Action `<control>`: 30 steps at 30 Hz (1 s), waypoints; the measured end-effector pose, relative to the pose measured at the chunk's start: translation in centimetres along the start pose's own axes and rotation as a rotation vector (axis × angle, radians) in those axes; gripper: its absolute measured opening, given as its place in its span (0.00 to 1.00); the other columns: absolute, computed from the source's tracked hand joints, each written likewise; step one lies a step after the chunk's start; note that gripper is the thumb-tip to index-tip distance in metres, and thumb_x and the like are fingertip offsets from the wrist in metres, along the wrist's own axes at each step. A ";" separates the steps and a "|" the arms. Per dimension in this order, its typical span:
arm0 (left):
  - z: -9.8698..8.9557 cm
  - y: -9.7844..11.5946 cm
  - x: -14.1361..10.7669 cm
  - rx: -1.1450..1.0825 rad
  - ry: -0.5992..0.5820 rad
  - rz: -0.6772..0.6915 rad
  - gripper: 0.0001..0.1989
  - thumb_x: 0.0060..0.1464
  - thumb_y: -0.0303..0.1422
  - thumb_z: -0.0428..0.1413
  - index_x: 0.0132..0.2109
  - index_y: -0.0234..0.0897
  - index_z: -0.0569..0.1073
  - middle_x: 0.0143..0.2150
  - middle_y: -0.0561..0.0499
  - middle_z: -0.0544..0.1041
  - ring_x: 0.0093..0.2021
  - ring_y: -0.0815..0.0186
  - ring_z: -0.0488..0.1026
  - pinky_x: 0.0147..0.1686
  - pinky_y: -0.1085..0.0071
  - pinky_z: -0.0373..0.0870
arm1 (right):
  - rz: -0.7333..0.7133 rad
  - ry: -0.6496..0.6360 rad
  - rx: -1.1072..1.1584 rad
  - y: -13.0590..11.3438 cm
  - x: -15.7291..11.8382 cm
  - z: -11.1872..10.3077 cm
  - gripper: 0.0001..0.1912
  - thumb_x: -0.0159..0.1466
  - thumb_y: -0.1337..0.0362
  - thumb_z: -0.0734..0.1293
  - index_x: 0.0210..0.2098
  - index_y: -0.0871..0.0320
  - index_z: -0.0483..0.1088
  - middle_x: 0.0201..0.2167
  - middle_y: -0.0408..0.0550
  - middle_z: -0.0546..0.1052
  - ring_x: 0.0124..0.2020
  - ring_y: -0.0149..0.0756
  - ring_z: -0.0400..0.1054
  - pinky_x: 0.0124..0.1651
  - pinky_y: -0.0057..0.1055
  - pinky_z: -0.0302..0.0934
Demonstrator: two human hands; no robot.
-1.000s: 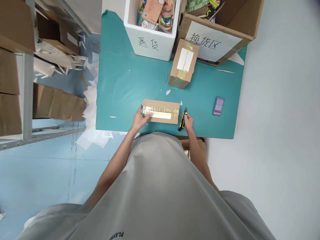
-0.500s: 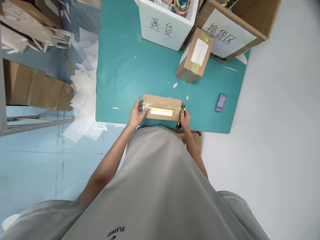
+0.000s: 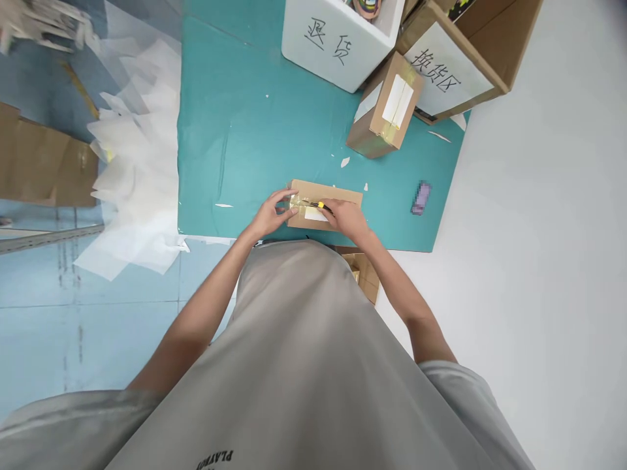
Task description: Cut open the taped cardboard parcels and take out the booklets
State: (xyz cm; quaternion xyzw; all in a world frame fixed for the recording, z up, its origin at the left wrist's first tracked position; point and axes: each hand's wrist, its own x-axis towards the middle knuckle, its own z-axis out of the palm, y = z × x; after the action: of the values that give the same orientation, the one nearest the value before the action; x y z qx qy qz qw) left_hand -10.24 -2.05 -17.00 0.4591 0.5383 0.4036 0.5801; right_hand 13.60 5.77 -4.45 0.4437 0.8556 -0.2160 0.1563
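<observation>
A small cardboard box (image 3: 337, 192) with clear tape and a white label lies lengthwise at the near edge of the table. My left hand (image 3: 268, 214) holds its left end, thumb and fingers on either side of the taped corner. Over the box is my right hand (image 3: 345, 219), closed around a black and yellow utility knife (image 3: 321, 205). The knife points left, its tip at the taped seam on top. Most of its handle is hidden under my fingers, and my right hand covers part of the label.
On the green table (image 3: 235, 143) stand a taller taped carton (image 3: 362, 134), a white bin (image 3: 323, 49) and an open cardboard box (image 3: 482, 91) with a handwritten sign. A purple blurred item (image 3: 421, 198) lies at right. White paper sheets (image 3: 142, 150) pile up off the left edge.
My right hand has moved left with the utility knife, from the box's right end to over its top. My left hand stays at the left end. The view has shifted slightly.
</observation>
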 end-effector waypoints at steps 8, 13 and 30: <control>0.3 -0.4 0.1 -0.073 -0.011 0.008 0.32 0.59 0.47 0.65 0.68 0.47 0.74 0.73 0.42 0.65 0.66 0.51 0.71 0.61 0.56 0.78 | -0.027 -0.167 -0.125 -2.3 1.7 -1.6 0.26 0.81 0.50 0.53 0.64 0.55 0.74 0.54 0.56 0.84 0.52 0.50 0.78 0.48 0.35 0.62; 0.4 -0.7 0.2 -0.087 -0.010 0.011 0.33 0.58 0.45 0.66 0.68 0.46 0.73 0.73 0.42 0.64 0.66 0.51 0.71 0.61 0.55 0.78 | -0.027 -0.202 -0.142 -2.5 2.1 -1.8 0.26 0.81 0.50 0.53 0.66 0.55 0.72 0.56 0.57 0.83 0.53 0.52 0.78 0.49 0.36 0.62; 0.5 -0.2 0.0 -0.102 0.030 -0.002 0.33 0.57 0.45 0.67 0.68 0.48 0.74 0.73 0.43 0.68 0.67 0.47 0.71 0.62 0.50 0.77 | -0.033 -0.186 -0.316 -3.2 2.5 -1.9 0.23 0.78 0.67 0.52 0.55 0.62 0.78 0.47 0.65 0.84 0.48 0.52 0.79 0.48 0.41 0.65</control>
State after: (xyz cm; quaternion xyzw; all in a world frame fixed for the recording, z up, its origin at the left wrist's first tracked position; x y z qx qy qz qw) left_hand -9.76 -2.11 -17.20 0.4221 0.5263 0.4368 0.5950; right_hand 9.45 6.85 -3.24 0.3777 0.8678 -0.1213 0.2991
